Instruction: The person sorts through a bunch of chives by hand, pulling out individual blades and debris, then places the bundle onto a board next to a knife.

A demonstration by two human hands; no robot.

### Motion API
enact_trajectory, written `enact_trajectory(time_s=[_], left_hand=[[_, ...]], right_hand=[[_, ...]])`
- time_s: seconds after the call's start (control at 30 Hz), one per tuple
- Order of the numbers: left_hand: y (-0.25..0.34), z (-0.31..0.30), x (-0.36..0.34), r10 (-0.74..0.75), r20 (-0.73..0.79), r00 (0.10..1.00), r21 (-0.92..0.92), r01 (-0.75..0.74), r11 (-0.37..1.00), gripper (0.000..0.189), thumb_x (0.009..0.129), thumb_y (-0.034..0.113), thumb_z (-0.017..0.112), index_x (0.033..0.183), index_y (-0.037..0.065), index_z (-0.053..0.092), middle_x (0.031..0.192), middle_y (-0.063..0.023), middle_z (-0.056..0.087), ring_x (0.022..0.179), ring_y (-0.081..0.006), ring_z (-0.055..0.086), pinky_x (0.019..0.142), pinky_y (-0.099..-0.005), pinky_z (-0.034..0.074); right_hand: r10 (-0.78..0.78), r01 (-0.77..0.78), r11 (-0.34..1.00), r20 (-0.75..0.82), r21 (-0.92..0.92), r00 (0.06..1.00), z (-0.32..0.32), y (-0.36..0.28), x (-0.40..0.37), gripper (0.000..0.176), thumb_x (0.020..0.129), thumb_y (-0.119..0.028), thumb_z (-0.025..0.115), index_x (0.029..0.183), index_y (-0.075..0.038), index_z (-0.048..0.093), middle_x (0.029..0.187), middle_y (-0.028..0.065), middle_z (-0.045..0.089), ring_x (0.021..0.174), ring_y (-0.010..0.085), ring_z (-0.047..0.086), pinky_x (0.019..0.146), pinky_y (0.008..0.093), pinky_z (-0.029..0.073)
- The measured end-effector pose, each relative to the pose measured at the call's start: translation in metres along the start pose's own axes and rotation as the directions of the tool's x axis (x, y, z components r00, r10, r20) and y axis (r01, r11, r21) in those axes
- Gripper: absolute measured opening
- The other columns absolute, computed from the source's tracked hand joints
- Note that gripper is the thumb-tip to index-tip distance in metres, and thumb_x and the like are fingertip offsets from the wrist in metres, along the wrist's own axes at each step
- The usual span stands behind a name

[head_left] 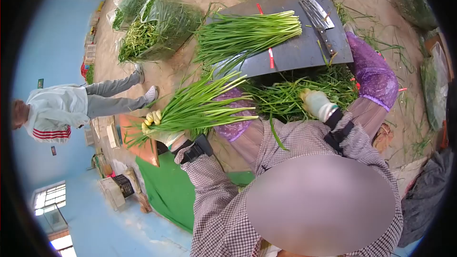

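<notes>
My left hand, in a yellow-fingered work glove, is closed around a loose bunch of garlic chives. Their pale stem ends point right. My right hand, gloved as well, reaches into a heap of loose green leaves over my lap; the leaves hide its fingertips. Beyond both hands stands a dark board, where a larger pile of garlic chives lies across two red strips. A knife with a dark handle rests at the board's right side.
Clear plastic bags stuffed with greens stand on the floor at upper left. More bags are along the right edge. At left a person stands near the blue wall. Green scraps litter the floor, and a green sheet lies at lower left.
</notes>
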State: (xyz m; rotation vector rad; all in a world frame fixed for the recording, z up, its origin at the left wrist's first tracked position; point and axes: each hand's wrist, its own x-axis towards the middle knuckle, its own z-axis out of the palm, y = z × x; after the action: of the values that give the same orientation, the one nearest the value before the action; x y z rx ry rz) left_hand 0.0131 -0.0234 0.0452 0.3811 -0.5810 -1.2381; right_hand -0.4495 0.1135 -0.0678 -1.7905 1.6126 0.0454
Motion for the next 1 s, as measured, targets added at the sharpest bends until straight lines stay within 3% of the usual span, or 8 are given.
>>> enact_trajectory(time_s=[0.17, 0.3, 0.37, 0.57, 0.73, 0.9, 0.97, 1.0], left_hand=[[0.012, 0.043, 0.021, -0.136, 0.251, 0.958, 0.022, 0.134, 0.991, 0.021, 0.094, 0.027, 0.055, 0.078, 0.014, 0.053, 0.07, -0.0002, 0.05, 0.063, -0.0131, 0.047, 0.07, -0.0308, 0.047], [0.013, 0.1, 0.015, -0.1, 0.281, 0.954, 0.06, 0.087, 0.994, 0.022, 0.097, 0.023, 0.052, 0.078, 0.015, 0.046, 0.068, 0.0018, 0.044, 0.061, -0.0104, 0.044, 0.066, -0.0253, 0.043], [0.021, 0.111, 0.027, -0.19, 0.406, 0.894, 0.107, 0.16, 0.981, 0.022, 0.097, 0.023, 0.052, 0.077, 0.015, 0.045, 0.068, 0.0024, 0.044, 0.061, -0.0097, 0.043, 0.064, -0.0245, 0.043], [0.031, 0.112, 0.031, -0.029, 0.404, 0.914, -0.016, 0.039, 0.999, 0.024, 0.103, 0.028, 0.049, 0.083, 0.014, 0.056, 0.075, 0.0014, 0.053, 0.067, -0.013, 0.051, 0.066, -0.0346, 0.05], [0.035, 0.133, 0.034, -0.122, 0.534, 0.837, 0.076, 0.097, 0.992, 0.031, 0.106, 0.033, 0.044, 0.086, 0.015, 0.06, 0.076, 0.0017, 0.054, 0.068, -0.0136, 0.051, 0.065, -0.0373, 0.051], [0.018, 0.162, 0.012, -0.022, 0.46, 0.888, -0.061, 0.056, 0.997, 0.031, 0.105, 0.031, 0.045, 0.079, 0.017, 0.05, 0.069, 0.0054, 0.046, 0.056, -0.0079, 0.039, 0.055, -0.025, 0.041], [0.016, 0.162, 0.015, 0.024, 0.506, 0.862, -0.108, 0.036, 0.994, 0.031, 0.105, 0.03, 0.049, 0.077, 0.016, 0.045, 0.069, 0.0045, 0.045, 0.056, -0.0075, 0.04, 0.055, -0.0235, 0.041], [0.014, 0.16, 0.019, 0.07, 0.513, 0.855, -0.138, 0.002, 0.99, 0.032, 0.105, 0.029, 0.049, 0.076, 0.015, 0.045, 0.068, 0.0042, 0.045, 0.056, -0.0076, 0.04, 0.055, -0.0236, 0.04]], right_hand=[[-0.3, 0.405, 0.903, -0.464, 0.144, 0.834, -0.064, -0.024, -0.046, 0.046, 0.1, -0.039, 0.057, 0.136, -0.01, 0.06, 0.123, 0.0148, 0.069, 0.102, 0.0298, 0.07, 0.083, 0.0392, 0.057], [-0.367, -0.073, 0.193, 0.141, 0.979, 0.919, -0.041, -0.002, -0.015, 0.044, 0.102, -0.04, 0.056, 0.125, -0.004, 0.067, 0.118, 0.012, 0.072, 0.088, 0.022, 0.074, 0.07, 0.0303, 0.058], [-0.134, 0.074, 0.9, -0.11, -0.43, 0.985, 0.023, 0.019, 0.01, 0.035, 0.098, -0.038, 0.059, 0.11, -0.009, 0.073, 0.107, 0.0115, 0.073, 0.083, 0.0289, 0.073, 0.07, 0.0372, 0.058], [-0.072, 0.226, 0.949, -0.546, 0.221, 0.835, 0.002, 0.009, 0.025, 0.028, 0.095, -0.037, 0.06, 0.105, -0.014, 0.074, 0.093, 0.0144, 0.071, 0.084, 0.035, 0.07, 0.074, 0.0462, 0.055], [-0.313, 0.253, 0.891, -0.109, -0.377, 0.943, 0.039, 0.004, 0.029, 0.067, 0.094, -0.041, 0.062, 0.152, -0.017, 0.038, 0.11, 0.0131, 0.07, 0.086, 0.0304, 0.072, 0.069, 0.0429, 0.057], [-0.397, 0.408, 0.909, -0.461, -0.08, 0.794, -0.095, -0.045, -0.06, 0.045, 0.096, -0.037, 0.061, 0.131, -0.008, 0.063, 0.102, 0.0102, 0.073, 0.066, 0.0228, 0.068, 0.057, 0.0337, 0.054], [-0.629, 0.753, 0.498, -0.418, 0.43, 0.655, -0.101, -0.035, -0.052, 0.041, 0.098, -0.036, 0.059, 0.128, -0.008, 0.066, 0.086, 0.008, 0.072, 0.058, 0.0164, 0.063, 0.051, 0.0279, 0.049], [-0.563, 0.284, 0.187, -0.134, 0.94, 0.815, -0.103, -0.032, -0.06, 0.038, 0.1, -0.032, 0.057, 0.127, -0.008, 0.067, 0.083, 0.006, 0.071, 0.056, 0.011, 0.059, 0.049, 0.0234, 0.046]])
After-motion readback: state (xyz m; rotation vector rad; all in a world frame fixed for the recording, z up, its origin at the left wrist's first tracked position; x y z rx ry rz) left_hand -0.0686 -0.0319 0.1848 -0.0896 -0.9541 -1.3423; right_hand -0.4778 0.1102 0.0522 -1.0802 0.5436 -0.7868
